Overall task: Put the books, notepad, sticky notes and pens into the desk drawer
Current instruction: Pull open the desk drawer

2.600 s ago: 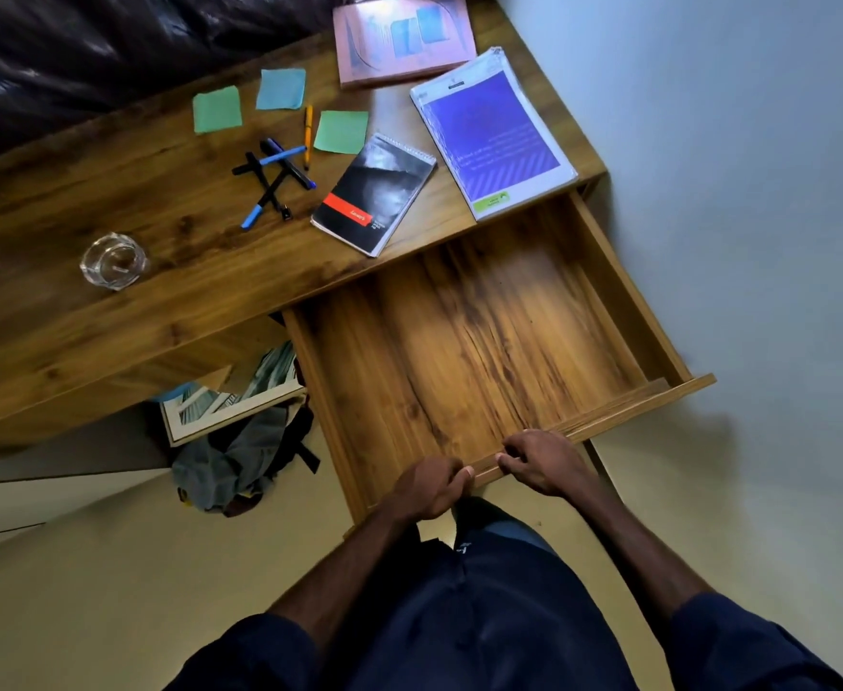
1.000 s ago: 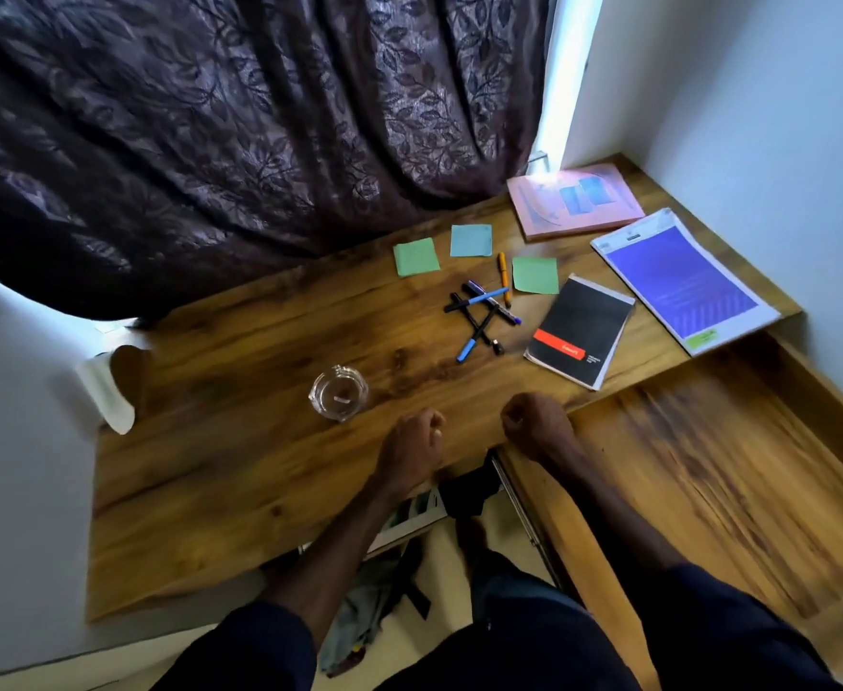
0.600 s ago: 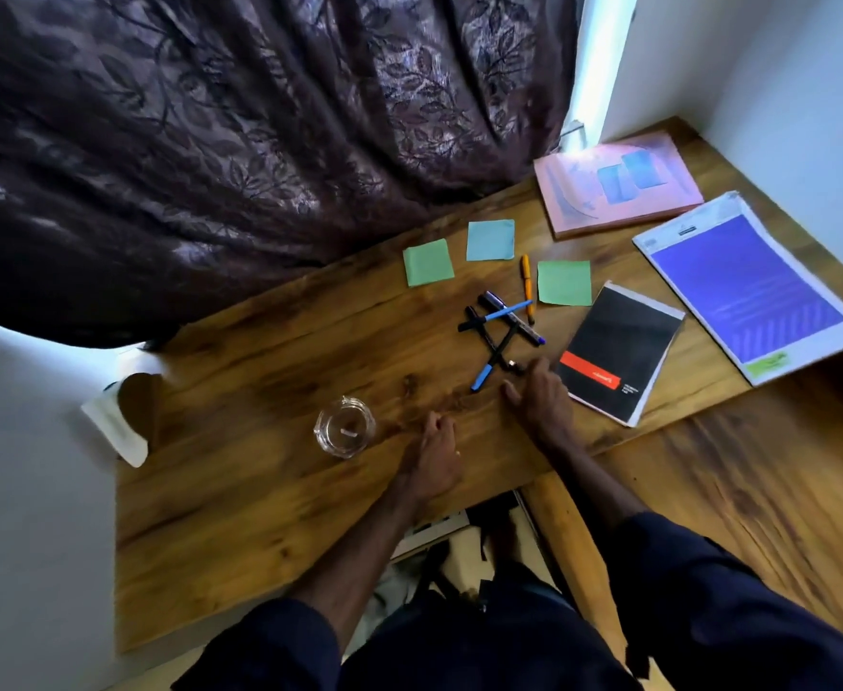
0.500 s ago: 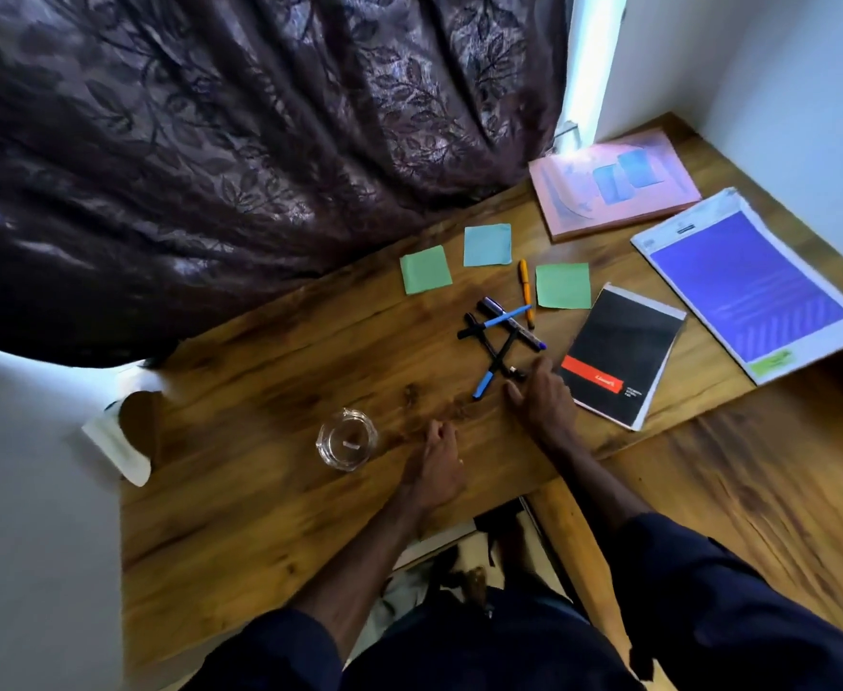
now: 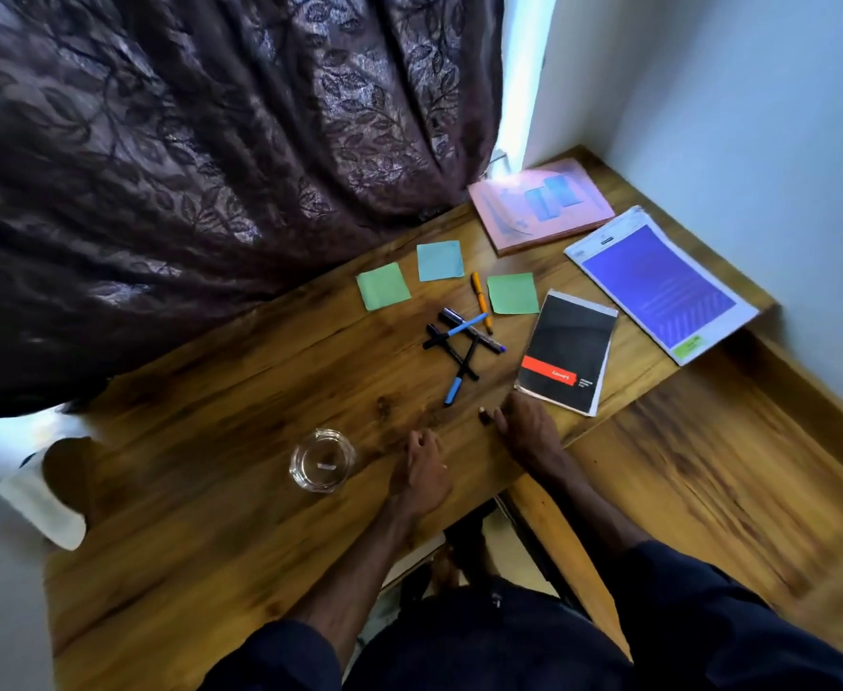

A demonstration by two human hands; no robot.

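Note:
On the wooden desk (image 5: 210,491) lie a pink book (image 5: 539,207), a purple-covered book (image 5: 658,286), a black notepad with a red band (image 5: 566,351), three sticky notes (image 5: 439,260) and a crossed pile of pens (image 5: 459,341) with an orange pen (image 5: 481,301) beside it. The drawer (image 5: 708,471) stands pulled out at the right with nothing in it. My right hand (image 5: 524,426) rests on the desk just below the notepad and the pens, fingers spread, holding nothing. My left hand (image 5: 422,471) lies on the desk near the front edge, fingers relaxed.
A glass ashtray (image 5: 322,466) sits left of my left hand. A dark patterned curtain (image 5: 185,167) hangs behind the desk. White walls close the right side and the far corner. A white paper piece (image 5: 40,496) lies at the desk's left edge.
Both hands left the drawer's front edge and rose to the desk top. Over the last half second my right hand slid slightly back from the pens; the objects stayed put.

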